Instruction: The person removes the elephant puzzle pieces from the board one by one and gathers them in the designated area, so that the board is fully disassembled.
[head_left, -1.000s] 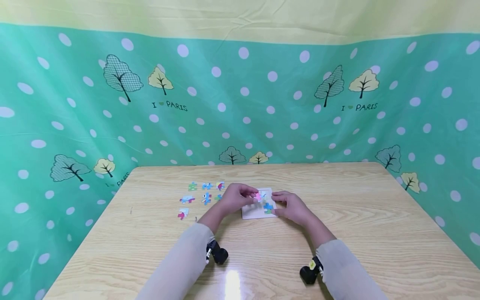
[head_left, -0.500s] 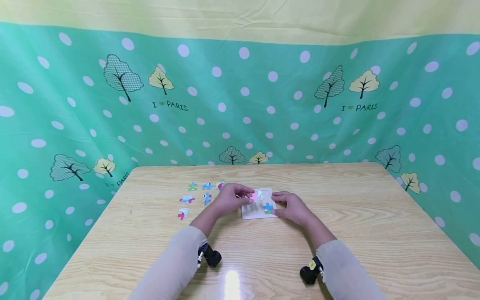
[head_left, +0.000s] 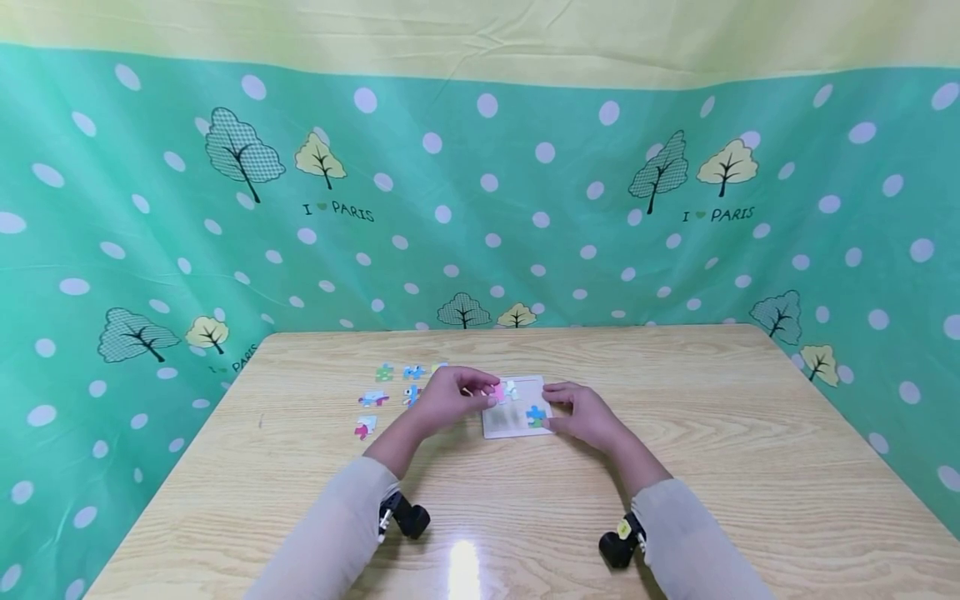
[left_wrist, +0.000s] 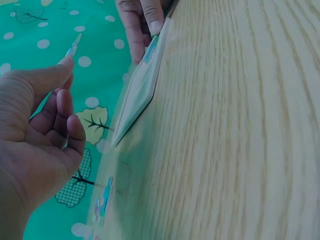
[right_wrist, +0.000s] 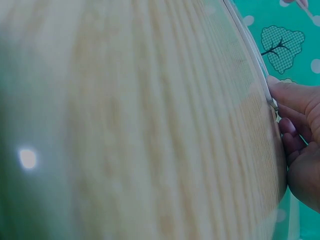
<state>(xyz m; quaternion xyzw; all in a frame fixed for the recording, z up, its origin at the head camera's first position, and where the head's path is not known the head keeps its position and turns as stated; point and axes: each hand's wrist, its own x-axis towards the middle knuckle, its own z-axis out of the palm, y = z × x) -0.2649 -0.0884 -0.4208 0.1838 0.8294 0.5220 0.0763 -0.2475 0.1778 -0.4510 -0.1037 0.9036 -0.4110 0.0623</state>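
My left hand (head_left: 448, 398) pinches a pink-and-white jigsaw piece (head_left: 498, 393) between thumb and fingers, over the left part of a white puzzle tray (head_left: 510, 427). In the left wrist view this piece (left_wrist: 74, 46) is seen nearly edge-on, raised above the tray (left_wrist: 142, 87), with the other fingers curled below. My right hand (head_left: 583, 415) holds the tray's right edge, its thumb at the near part and its fingers farther up. Beside that thumb, a blue-and-green jigsaw piece (head_left: 536, 415) lies in the tray's lower right corner. The right wrist view shows the thumb on the tray's rim (right_wrist: 252, 47).
Several loose jigsaw pieces lie left of the tray, among them a green one (head_left: 384, 372), a blue one (head_left: 414, 372) and a white-and-magenta one (head_left: 366, 427). My left forearm partly hides that group. The wooden table (head_left: 750, 433) ends at a dotted green curtain (head_left: 585, 217).
My left hand has drawn left with the pink-and-white jigsaw piece, from over the tray's middle to its left part, covering more loose pieces. My right hand has stayed at the tray's edge.
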